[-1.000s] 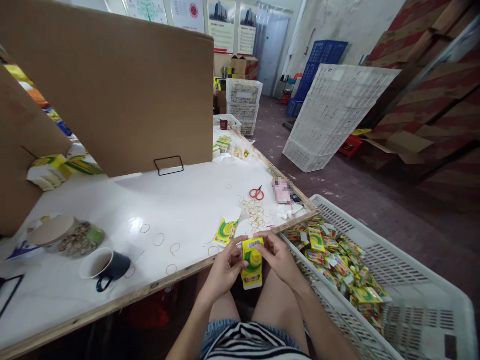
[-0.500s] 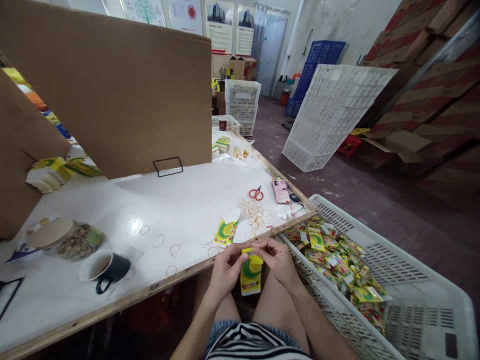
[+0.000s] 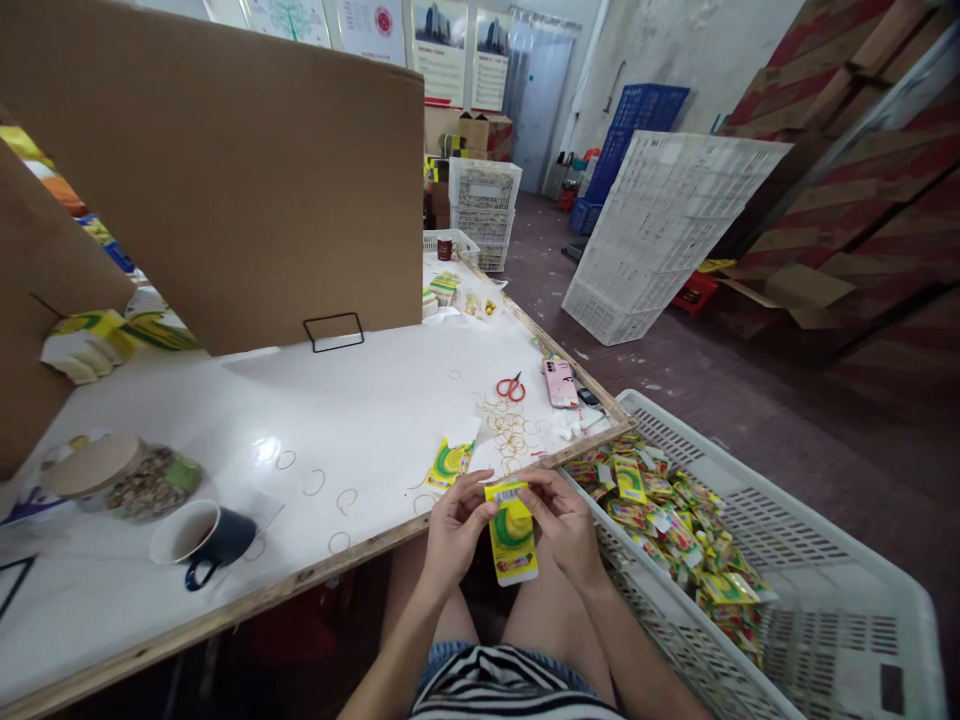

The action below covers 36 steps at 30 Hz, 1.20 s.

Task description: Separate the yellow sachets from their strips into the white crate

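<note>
Just in front of the table edge, above my lap, hangs a yellow-green printed packet point(image 3: 513, 540) with a barcode strip along its upper end. My left hand point(image 3: 459, 525) pinches its upper left corner between thumb and fingers. At the upper right corner my right hand point(image 3: 561, 520) grips it the same way. What lies behind the packet is hidden. A similar yellow packet point(image 3: 451, 458) with a white end rests on the table close beyond my left hand. Thin tan rubber bands point(image 3: 510, 428) lie in a loose heap behind it.
Red-handled scissors point(image 3: 511, 387) and a pink phone point(image 3: 559, 383) lie near the table's right edge. A white crate point(image 3: 847, 560) full of small packets stands at my right. On the left are a dark mug point(image 3: 234, 535) and a lidded jar point(image 3: 154, 485). A cardboard panel point(image 3: 285, 190) stands behind.
The packet has come up slightly and turned, so its barcode strip now shows between my hands. My fingers have shifted apart toward its two upper corners.
</note>
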Each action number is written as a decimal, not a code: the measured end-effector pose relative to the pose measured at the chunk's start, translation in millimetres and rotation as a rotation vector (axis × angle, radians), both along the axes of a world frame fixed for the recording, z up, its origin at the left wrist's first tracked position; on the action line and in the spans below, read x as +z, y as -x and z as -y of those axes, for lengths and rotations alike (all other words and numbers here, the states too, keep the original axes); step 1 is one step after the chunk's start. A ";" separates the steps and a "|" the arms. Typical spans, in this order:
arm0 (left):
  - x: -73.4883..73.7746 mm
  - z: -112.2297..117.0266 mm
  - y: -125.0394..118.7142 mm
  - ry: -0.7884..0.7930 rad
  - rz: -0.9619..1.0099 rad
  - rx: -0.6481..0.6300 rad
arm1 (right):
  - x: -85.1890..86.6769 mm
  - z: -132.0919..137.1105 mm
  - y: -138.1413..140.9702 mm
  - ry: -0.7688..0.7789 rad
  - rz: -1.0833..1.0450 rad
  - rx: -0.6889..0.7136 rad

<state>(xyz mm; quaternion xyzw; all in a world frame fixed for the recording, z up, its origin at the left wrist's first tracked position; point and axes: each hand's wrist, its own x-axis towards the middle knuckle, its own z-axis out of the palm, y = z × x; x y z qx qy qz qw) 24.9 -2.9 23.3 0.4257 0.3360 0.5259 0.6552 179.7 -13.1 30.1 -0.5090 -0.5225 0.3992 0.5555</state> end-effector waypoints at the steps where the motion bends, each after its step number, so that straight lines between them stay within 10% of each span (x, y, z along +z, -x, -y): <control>1: 0.6 0.8 0.9 0.021 0.026 -0.072 | -0.1 -0.3 -0.3 0.010 -0.010 -0.013; 5: 4.8 5.3 5.9 0.095 0.077 -0.309 | -1.1 -2.3 -1.5 0.066 -0.053 -0.048; 21: 2.5 6.6 4.7 0.050 -0.045 -0.227 | -0.3 -4.5 -5.1 0.091 -0.078 0.079; 24: -12.2 -6.8 0.9 -0.049 -0.249 -0.184 | 2.6 -6.5 -15.9 0.011 0.050 -0.028; 30: -58.6 -63.9 19.1 -0.008 -1.079 0.273 | 15.6 -13.8 -74.2 -0.333 0.597 -0.769; 36: -88.4 -82.3 19.7 0.132 -1.278 0.339 | -4.3 -9.8 -59.0 -0.175 0.516 -0.518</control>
